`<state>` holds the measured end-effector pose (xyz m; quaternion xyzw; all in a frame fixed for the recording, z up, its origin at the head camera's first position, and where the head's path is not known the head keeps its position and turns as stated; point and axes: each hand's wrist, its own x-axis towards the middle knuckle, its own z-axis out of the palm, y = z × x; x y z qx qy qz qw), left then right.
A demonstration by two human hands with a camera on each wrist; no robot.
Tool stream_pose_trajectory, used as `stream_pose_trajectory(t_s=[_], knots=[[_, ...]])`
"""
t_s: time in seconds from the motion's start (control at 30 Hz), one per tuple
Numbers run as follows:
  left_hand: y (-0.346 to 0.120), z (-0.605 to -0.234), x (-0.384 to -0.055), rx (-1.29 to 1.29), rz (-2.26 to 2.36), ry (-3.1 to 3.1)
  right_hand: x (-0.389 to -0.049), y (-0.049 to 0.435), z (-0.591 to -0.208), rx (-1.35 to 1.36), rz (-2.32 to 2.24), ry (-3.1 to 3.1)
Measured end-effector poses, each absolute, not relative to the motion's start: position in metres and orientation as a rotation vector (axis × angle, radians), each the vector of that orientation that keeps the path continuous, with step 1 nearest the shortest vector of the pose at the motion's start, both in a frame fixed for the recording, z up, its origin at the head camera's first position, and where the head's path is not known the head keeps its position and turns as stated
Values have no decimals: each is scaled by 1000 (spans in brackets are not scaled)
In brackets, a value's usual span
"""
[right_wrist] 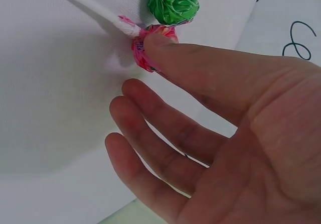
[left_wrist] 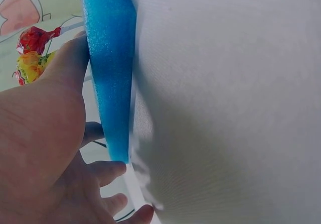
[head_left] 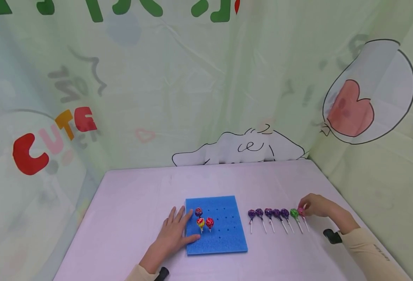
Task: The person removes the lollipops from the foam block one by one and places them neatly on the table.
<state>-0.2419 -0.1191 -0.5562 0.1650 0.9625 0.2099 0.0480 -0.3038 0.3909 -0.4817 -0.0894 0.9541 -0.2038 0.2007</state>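
My left hand point(head_left: 172, 233) rests with spread fingers over the left edge of a blue foam board point(head_left: 224, 244); the thumb lies on its top. Standing in the board near that hand are a yellow-and-red lollipop point(head_left: 201, 223), a red lollipop point(head_left: 210, 223) and a dark red-and-purple lollipop point(head_left: 198, 212). At the right end of a row of lollipops, my right hand point(head_left: 317, 205) pinches the wrapped head of a pink lollipop point(right_wrist: 143, 58). Its thumb covers part of the candy, and the index finger is mostly hidden behind. Beside it lies a green lollipop point(right_wrist: 174, 3).
Several purple lollipops point(head_left: 269, 213) lie in the row between the board and the green one, sticks toward me. Small holes dot the board. A pale cloth covers the table point(head_left: 139, 187), and a printed curtain point(head_left: 192, 86) hangs behind it and at both sides.
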Motion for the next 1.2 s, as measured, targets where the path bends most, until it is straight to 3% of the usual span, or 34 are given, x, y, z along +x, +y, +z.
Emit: stream_pose_trajectory(t_s=[1.2], knots=[[-119,-554,-243,500,658,2927,-293,378,-458,-252,-582,2718]])
